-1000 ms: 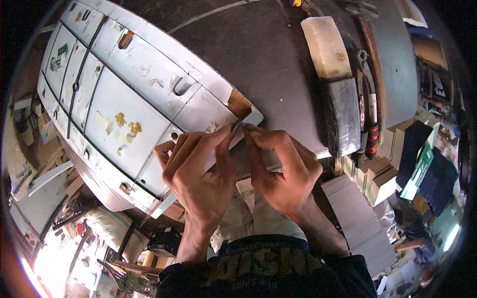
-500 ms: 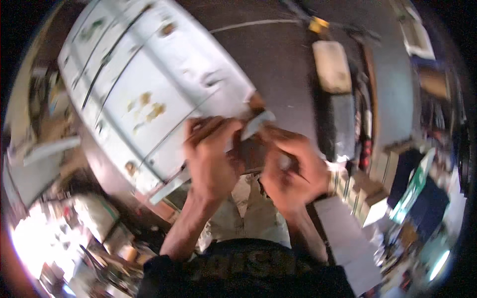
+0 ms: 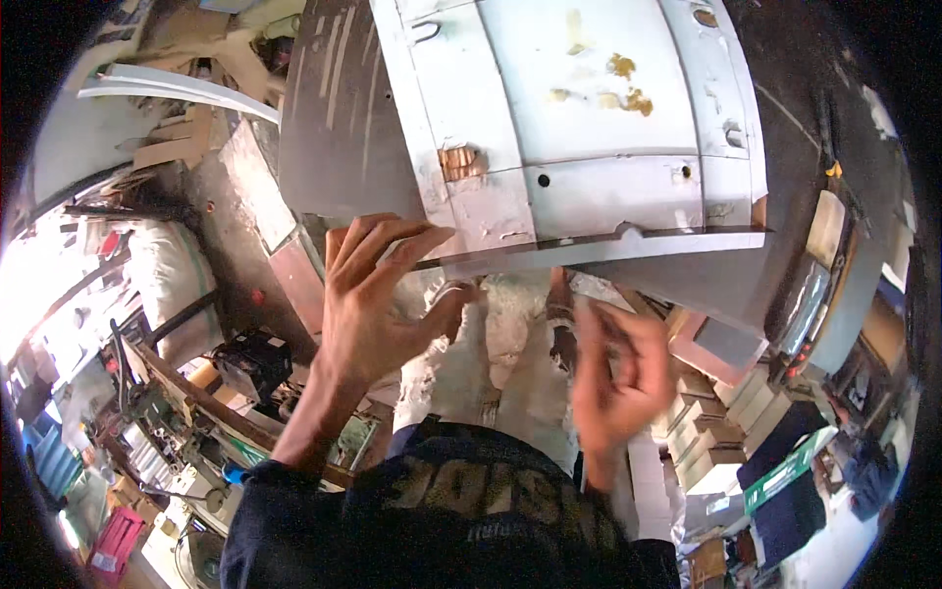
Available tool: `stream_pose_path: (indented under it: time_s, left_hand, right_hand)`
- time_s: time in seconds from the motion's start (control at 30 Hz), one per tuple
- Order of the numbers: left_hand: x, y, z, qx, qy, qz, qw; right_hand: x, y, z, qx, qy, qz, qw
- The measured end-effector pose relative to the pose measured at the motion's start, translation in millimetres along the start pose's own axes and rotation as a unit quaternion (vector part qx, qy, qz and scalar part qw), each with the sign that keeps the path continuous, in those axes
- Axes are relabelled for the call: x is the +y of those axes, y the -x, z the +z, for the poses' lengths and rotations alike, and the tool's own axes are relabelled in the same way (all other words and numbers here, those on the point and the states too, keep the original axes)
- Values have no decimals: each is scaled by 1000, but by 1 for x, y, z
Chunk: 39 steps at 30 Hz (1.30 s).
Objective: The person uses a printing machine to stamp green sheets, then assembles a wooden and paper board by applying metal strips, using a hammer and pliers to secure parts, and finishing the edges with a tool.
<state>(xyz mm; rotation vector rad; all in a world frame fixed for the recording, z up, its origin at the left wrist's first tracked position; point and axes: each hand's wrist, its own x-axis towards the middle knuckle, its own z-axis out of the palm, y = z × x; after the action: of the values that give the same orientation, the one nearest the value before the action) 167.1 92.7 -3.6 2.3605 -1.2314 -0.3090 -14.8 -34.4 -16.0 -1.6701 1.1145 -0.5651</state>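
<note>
Right along the near edge of the white panel (image 3: 589, 128) lay a long white strip (image 3: 677, 243). It ran side to side across my front. My left hand (image 3: 368, 294) was the nearer one, at the strip's left end. Its fingers were spread away from the thumb, reaching over the edge, while the thumb sat lower, on my side. I couldn't tell if they touched the strip. My right hand (image 3: 623, 378) was apart from it, closer to me, a bit right of its middle. Those fingers were bent and blurry, so I couldn't tell if they held anything. Under the panel was a big dark board (image 3: 343, 167). Off to my right stood pale boxes (image 3: 711, 461).
</note>
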Motion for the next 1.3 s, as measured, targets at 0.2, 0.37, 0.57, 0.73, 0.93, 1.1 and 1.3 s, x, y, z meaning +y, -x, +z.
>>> stream_pose_path:
  time_s: [0.2, 0.37, 0.57, 0.73, 0.93, 1.1, 1.3]
  left_hand:
    - [-49, 21, 21, 19, 70, 48, 996]
    - [-53, 22, 24, 28, 95, 41, 994]
    - [-55, 19, 24, 37, 99, 65, 992]
    - [-58, 18, 24, 30, 101, 72, 992]
    - [-54, 16, 22, 27, 102, 62, 993]
    - [-54, 17, 21, 19, 107, 58, 992]
    - [-56, 17, 22, 17, 105, 64, 992]
  right_hand:
    - [15, 26, 77, 1, -19, -88, 996]
    - [18, 35, 97, 7, 26, -84, 996]
    - [19, 35, 103, 51, 70, -148, 985]
    - [15, 36, 105, 59, 111, -148, 981]
    - [19, 36, 109, 86, 91, -191, 974]
    - [17, 39, 108, 66, 92, -145, 983]
    - [18, 38, 107, 66, 101, -163, 979]
